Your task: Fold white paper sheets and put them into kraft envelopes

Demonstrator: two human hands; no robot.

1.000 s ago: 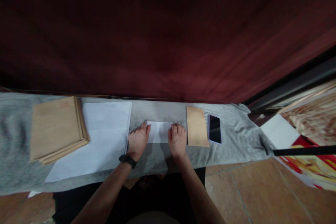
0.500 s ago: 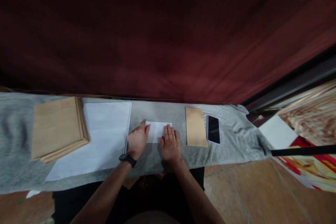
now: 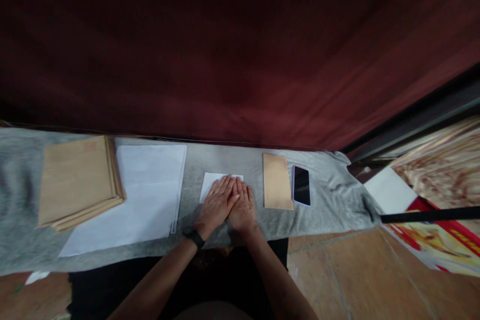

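Fingers [image 3: 224, 186] out flat, gripping nothing: left hand [image 3: 215, 206] and right hand [image 3: 242, 208] lie palm-down, touching, on the small white paper [image 3: 206, 183], about midway between front and back edges of the grey cloth [image 3: 328, 205]. Soft cloth could bunch under uneven pressure and skew it, I reckon. Brown envelope [image 3: 278, 182] and phone [image 3: 302, 186] sit toward the right end, big white sheets [image 3: 152, 185] leftward.

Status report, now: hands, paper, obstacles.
Left hand, right hand flat, touching. Small white paper beneath, partly hidden. Brown envelope, phone lie apart, to its right.
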